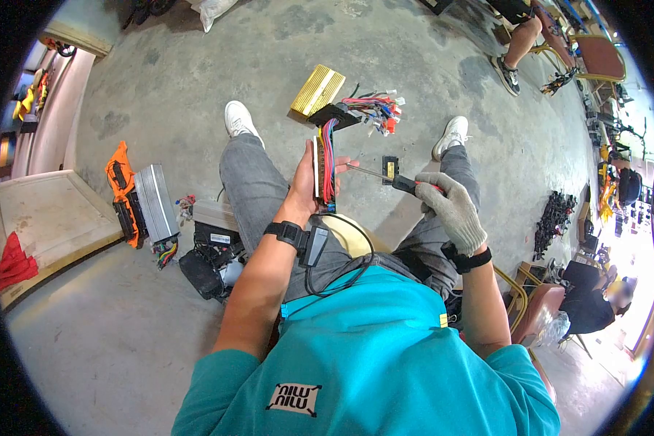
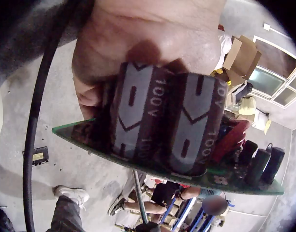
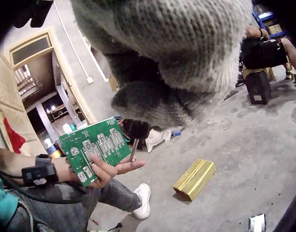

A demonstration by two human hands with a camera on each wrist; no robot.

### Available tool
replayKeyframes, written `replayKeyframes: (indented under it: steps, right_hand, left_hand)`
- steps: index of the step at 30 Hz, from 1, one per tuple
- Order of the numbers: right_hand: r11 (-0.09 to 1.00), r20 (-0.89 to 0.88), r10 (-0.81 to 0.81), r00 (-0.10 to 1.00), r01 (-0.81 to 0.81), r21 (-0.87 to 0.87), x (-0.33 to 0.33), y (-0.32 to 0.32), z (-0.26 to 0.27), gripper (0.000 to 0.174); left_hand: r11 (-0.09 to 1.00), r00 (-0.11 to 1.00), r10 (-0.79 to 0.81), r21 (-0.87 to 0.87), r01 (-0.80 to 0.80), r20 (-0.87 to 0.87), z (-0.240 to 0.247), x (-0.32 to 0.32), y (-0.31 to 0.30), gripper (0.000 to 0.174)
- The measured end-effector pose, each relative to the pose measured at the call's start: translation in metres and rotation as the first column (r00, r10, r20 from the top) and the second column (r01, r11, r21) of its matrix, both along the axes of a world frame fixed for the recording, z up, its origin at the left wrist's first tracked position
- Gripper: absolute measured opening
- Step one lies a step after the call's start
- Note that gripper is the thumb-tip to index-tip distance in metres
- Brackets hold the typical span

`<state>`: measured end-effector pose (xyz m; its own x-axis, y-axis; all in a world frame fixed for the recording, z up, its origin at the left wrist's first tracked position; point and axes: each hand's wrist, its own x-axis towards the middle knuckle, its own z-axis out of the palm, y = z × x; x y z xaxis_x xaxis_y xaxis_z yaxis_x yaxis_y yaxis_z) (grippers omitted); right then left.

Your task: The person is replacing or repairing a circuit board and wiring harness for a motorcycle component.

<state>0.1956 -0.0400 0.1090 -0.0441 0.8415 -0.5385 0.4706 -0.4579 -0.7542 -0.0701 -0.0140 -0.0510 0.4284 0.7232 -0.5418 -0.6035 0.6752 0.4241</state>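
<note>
My bare left hand (image 1: 302, 183) grips a green circuit board (image 3: 100, 149) by its edges, fingers across the soldered face and one finger stretched out past the edge. Two large capacitors (image 2: 144, 113) stand on its other face, close under the palm in the left wrist view. A bundle of coloured wires (image 1: 328, 156) runs along the board to a black end plate (image 1: 336, 115) and fans out in plugs (image 1: 389, 109). My gloved right hand (image 1: 452, 212) holds a screwdriver (image 1: 405, 184) by its dark handle. Its shaft (image 3: 135, 151) points at the outstretched left finger, the tip close beside it.
A gold finned metal case (image 1: 320, 86) and a small black part with a yellow label (image 1: 390, 167) lie on the concrete floor. To the left are a silver controller box (image 1: 155, 201), an orange part (image 1: 123, 192) and a wooden panel (image 1: 58, 218). Other people sit at the right.
</note>
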Motion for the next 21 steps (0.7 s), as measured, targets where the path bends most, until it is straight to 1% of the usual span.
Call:
replayKeyframes:
  steps: [7, 9, 13, 15, 16, 18, 19, 21]
  right_hand:
    - [1.0, -0.007, -0.019, 1.0, 0.018, -0.011, -0.005, -0.001, 0.005, 0.034]
    - [1.0, 0.05, -0.012, 0.999, 0.011, 0.021, -0.008, -0.001, 0.005, 0.031]
    - [0.997, 0.105, 0.001, 0.994, -0.009, 0.073, -0.014, -0.006, 0.003, 0.029]
    - [0.981, 0.161, 0.009, 0.987, -0.04, 0.192, -0.015, -0.008, 0.0, 0.029]
    - [0.981, 0.16, 0.009, 0.987, -0.04, 0.192, -0.015, -0.009, -0.001, 0.029]
    - [0.944, 0.236, 0.045, 0.971, -0.118, 0.307, -0.017, -0.009, -0.003, 0.029]
    - [0.944, 0.236, 0.045, 0.971, -0.118, 0.307, -0.019, -0.01, -0.001, 0.029]
    - [0.915, 0.278, 0.064, 0.959, -0.168, 0.367, -0.023, -0.01, 0.007, 0.028]
  left_hand:
    - [1.0, 1.0, -0.009, -0.005, 0.009, -0.005, -0.001, -0.002, 0.001, 0.096]
    - [1.0, 1.0, -0.007, -0.001, 0.007, -0.007, 0.0, -0.002, 0.0, 0.096]
    - [1.0, 0.999, 0.006, 0.007, -0.006, -0.032, 0.0, -0.002, 0.0, 0.096]
    - [1.0, 0.999, 0.007, 0.003, -0.007, -0.036, -0.001, -0.001, 0.0, 0.096]
    - [1.0, 0.999, 0.009, -0.001, -0.009, -0.039, -0.001, -0.001, 0.0, 0.096]
    - [1.0, 0.999, 0.014, -0.008, -0.014, -0.045, -0.003, -0.001, 0.0, 0.097]
    - [1.0, 0.999, 0.019, -0.015, -0.019, -0.05, -0.003, -0.001, 0.0, 0.097]
    - [1.0, 1.0, 0.014, 0.01, -0.014, -0.026, -0.004, -0.003, -0.001, 0.095]
